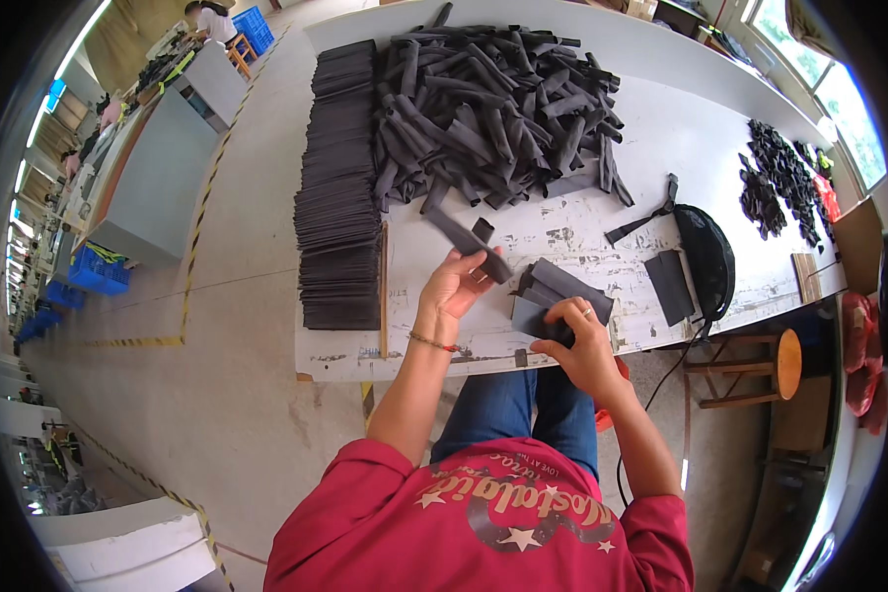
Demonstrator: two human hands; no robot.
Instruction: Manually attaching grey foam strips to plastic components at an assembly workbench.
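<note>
The right hand (582, 340) covers part of the dark fabric pieces (556, 282) beneath it — I can't count them from here. The legs of the jeans (493, 409) disappear under the white table (681, 148). The heaped black bits (779, 183) at right — too small to identify. A distant co-worker's (215, 26) hands are indistinct.

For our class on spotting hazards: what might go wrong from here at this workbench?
The stack under the right hand lies near the table's front edge; a nudge might spill it. The row sits right beside the loose pile, so pieces could get mixed.
</note>
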